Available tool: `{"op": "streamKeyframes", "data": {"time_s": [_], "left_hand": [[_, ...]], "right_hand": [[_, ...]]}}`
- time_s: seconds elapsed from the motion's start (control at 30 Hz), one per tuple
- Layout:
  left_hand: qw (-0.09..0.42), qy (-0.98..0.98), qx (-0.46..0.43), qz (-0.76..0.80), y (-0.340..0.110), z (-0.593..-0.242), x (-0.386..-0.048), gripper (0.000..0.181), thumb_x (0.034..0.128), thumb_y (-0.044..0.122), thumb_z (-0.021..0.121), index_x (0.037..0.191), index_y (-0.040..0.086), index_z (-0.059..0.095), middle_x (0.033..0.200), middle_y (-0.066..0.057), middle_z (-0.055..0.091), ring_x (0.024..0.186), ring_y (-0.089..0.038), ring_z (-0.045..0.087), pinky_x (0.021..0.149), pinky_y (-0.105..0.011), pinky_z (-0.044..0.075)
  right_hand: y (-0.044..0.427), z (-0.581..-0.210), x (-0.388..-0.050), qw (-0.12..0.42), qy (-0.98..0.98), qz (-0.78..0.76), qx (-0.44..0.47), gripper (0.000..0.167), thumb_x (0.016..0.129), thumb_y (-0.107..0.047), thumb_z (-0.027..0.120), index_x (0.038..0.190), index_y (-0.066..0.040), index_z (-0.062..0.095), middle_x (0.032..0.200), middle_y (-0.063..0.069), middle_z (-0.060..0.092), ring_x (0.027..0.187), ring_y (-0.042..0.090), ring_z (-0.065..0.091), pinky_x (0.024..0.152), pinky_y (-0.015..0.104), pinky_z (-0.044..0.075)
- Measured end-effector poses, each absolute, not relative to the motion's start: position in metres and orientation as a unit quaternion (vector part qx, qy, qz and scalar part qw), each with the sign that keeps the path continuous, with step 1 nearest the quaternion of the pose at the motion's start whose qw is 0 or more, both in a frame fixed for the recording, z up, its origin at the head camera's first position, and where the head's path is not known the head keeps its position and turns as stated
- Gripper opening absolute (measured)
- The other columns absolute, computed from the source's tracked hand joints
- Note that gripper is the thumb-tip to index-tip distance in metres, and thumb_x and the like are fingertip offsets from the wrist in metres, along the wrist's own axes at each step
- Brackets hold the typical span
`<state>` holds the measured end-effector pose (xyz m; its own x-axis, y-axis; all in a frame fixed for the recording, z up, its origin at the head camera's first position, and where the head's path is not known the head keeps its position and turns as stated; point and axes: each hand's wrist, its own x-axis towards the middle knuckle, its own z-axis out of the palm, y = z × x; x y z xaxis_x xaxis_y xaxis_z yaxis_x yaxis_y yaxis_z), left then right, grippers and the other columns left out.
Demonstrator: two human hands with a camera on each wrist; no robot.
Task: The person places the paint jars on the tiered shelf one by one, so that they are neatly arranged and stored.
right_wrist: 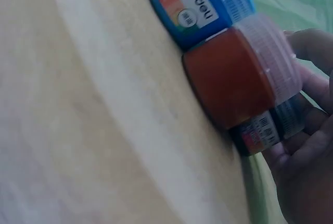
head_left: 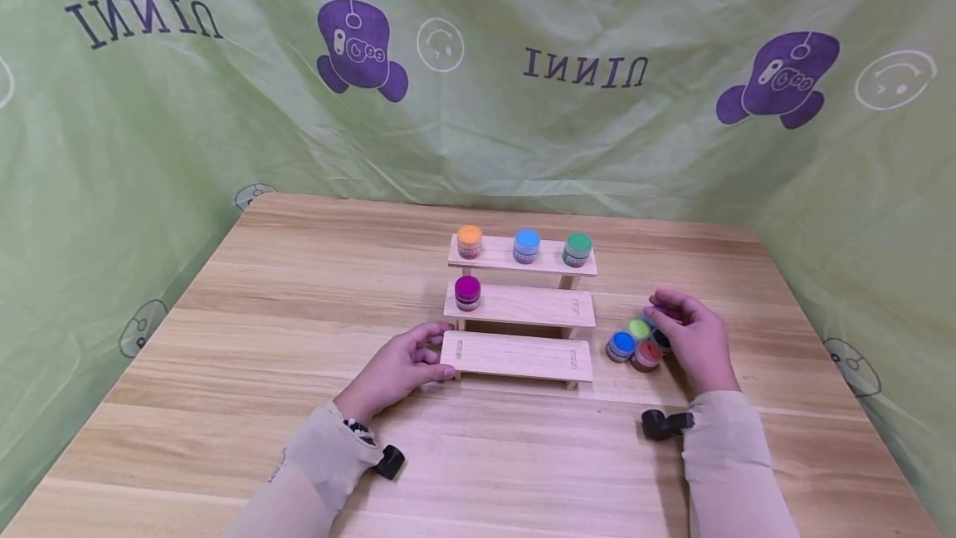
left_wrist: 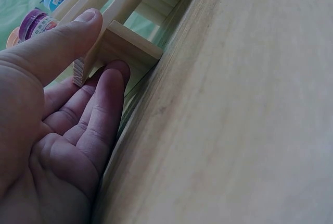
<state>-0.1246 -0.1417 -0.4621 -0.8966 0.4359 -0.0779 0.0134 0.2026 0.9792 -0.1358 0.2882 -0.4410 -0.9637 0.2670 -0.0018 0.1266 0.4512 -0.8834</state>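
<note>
My left hand [head_left: 399,368] grips the left end of the lowest plank of a three-step wooden stand [head_left: 515,357], the thumb at the front and the fingers at its end and underside. A purple-lidded paint jar [head_left: 467,293] sits on the middle step's left end. My right hand [head_left: 695,335] is over the far side of a paint jar cluster right of the stand, thumb and fingers around a light-blue-lidded jar [head_left: 649,318]; whether they pinch it is hidden. Beside it stand blue [head_left: 621,346], light green [head_left: 638,329], red-brown [right_wrist: 229,78] and dark [right_wrist: 260,133] jars.
On the top step stand orange [head_left: 470,242], light blue [head_left: 526,246] and green [head_left: 577,250] jars. The stand rests on a wooden table [head_left: 299,289]. A green printed cloth [head_left: 478,139] hangs behind and at the sides.
</note>
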Motion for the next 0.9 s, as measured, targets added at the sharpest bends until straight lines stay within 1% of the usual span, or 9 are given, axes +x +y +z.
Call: {"op": "streamKeyframes", "data": {"time_s": [0.33,0.53,0.7,0.8,0.9], "left_hand": [[0.171,0.755,0.151,0.615,-0.1419,-0.4621,-0.1248,0.066,0.0841,0.007,0.081,0.142,0.003,0.05,0.122,-0.017,0.061,0.09,-0.021,0.068,0.074,-0.027,0.058],[0.173,0.753,0.149,0.617,-0.1413,-0.4625,-0.1244,0.066,0.0841,0.006,0.081,0.142,0.004,0.051,0.122,-0.017,0.061,0.091,-0.021,0.068,0.074,-0.027,0.058],[0.173,0.753,0.151,0.617,-0.1413,-0.4638,-0.1249,0.065,0.0846,0.007,0.081,0.142,0.004,0.051,0.122,-0.017,0.061,0.092,-0.022,0.068,0.074,-0.027,0.058],[0.172,0.754,0.15,0.616,-0.1414,-0.4638,-0.125,0.066,0.0845,0.007,0.081,0.142,0.005,0.051,0.122,-0.017,0.061,0.091,-0.022,0.068,0.074,-0.027,0.058],[0.172,0.754,0.151,0.616,-0.1415,-0.464,-0.1254,0.066,0.0845,0.008,0.081,0.143,0.005,0.05,0.122,-0.017,0.061,0.091,-0.023,0.068,0.074,-0.027,0.058]], "right_hand": [[0.2928,-0.4456,-0.1357,0.045,-0.854,0.507,-0.105,0.055,0.098,-0.035,0.067,0.14,-0.002,0.055,0.137,0.018,0.058,0.107,0.0,0.053,0.085,0.006,0.043],[0.2938,-0.4462,-0.1357,0.028,-0.857,0.501,-0.118,0.057,0.098,-0.038,0.066,0.142,-0.003,0.054,0.14,0.017,0.056,0.114,0.009,0.051,0.084,0.007,0.041],[0.2947,-0.4476,-0.1365,0.027,-0.854,0.502,-0.13,0.059,0.097,-0.04,0.066,0.142,-0.003,0.054,0.139,0.017,0.056,0.114,0.015,0.051,0.083,0.008,0.043],[0.2948,-0.4476,-0.1364,0.025,-0.855,0.498,-0.142,0.062,0.097,-0.044,0.066,0.143,-0.004,0.054,0.139,0.017,0.056,0.118,0.018,0.051,0.088,0.015,0.043],[0.2947,-0.4471,-0.1367,0.023,-0.853,0.496,-0.163,0.065,0.095,-0.047,0.067,0.143,-0.005,0.054,0.14,0.016,0.055,0.123,0.024,0.049,0.099,0.03,0.044]]}}
